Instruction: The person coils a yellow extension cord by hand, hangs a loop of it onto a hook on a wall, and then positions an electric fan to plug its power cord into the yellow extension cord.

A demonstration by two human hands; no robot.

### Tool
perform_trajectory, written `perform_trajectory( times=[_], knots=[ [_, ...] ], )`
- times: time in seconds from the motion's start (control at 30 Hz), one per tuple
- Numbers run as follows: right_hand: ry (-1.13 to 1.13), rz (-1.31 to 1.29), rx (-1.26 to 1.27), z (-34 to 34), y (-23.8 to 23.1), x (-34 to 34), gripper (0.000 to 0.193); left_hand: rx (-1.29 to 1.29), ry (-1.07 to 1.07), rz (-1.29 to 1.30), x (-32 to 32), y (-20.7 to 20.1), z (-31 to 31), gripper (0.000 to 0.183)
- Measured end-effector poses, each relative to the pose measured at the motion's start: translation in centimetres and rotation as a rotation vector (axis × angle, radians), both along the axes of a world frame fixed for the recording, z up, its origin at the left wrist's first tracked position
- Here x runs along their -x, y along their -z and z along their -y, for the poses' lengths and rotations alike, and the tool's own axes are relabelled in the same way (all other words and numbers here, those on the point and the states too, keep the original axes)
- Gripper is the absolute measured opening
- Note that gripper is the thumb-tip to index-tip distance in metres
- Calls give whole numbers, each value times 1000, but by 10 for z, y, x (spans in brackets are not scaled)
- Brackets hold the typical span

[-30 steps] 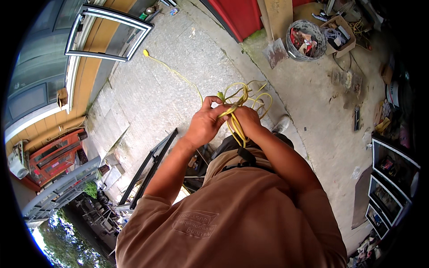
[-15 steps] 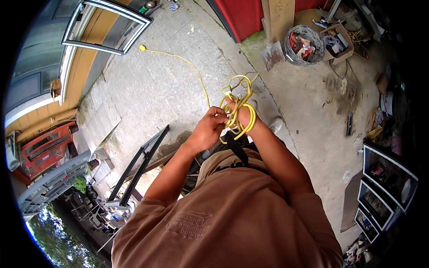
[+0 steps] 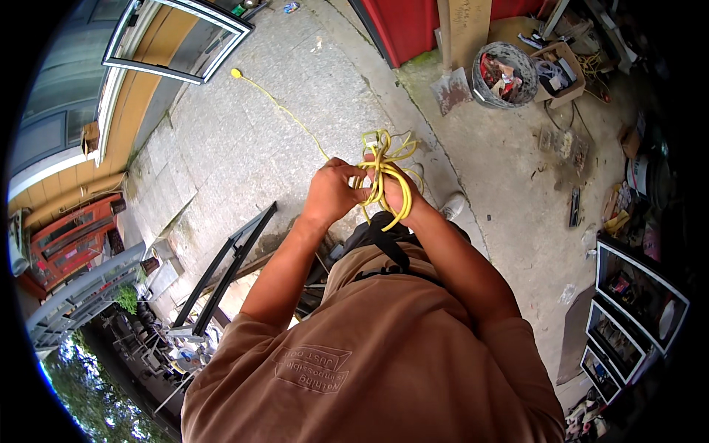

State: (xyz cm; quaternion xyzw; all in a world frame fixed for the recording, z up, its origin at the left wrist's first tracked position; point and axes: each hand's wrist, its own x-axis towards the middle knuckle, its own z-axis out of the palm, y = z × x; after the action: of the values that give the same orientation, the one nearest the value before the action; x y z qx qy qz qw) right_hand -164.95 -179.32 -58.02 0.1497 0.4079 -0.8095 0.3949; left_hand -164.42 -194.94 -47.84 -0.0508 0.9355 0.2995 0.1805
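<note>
In the head view, the left hand (image 3: 330, 195) and right hand (image 3: 396, 193) both gripped a bundle of looped yellow electrical cord (image 3: 382, 170) — coils sprouting above the fists, one strand trailing across the grey paved ground (image 3: 244, 140).

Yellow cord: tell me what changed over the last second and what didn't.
The yellow cord got gathered further: the loose strand trailing over the paving to its plug now runs straighter, and the loops sit bunched tighter. The left hand moved in against the coil. Unchanged: the right hand keeps holding the loops, nothing was let go, and the wire basket stayed put.
</note>
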Motion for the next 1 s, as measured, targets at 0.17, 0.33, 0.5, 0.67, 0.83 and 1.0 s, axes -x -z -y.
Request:
perform_trajectory(
  times=[0.17, 0.33, 0.5, 0.67, 0.83, 1.0],
  knots=[
    [-71, -8, 99, -1, -20, 0, 37, 347, 115, -123, -3, -11, -1, 47],
    [-105, -257, 47, -2, -5, 0, 39, 61, 90, 147, -3, 7, 16, 36],
    [-444, -823, -543, -16, -14, -3, 69, -370, -115, 547, -1, 18, 28, 35],
    [-495, -991, -673, -21, -15, -8, 70, -812, -220, 653, -15, 46, 33, 51],
    [-527, -1112, -699, -24, -24, -18, 63, -974, -487, 769, -28, 66, 40, 57],
    [-657, -1116, -648, -22, -27, -24, 44, -876, -498, 644, -23, 57, 16, 72]
  ],
)
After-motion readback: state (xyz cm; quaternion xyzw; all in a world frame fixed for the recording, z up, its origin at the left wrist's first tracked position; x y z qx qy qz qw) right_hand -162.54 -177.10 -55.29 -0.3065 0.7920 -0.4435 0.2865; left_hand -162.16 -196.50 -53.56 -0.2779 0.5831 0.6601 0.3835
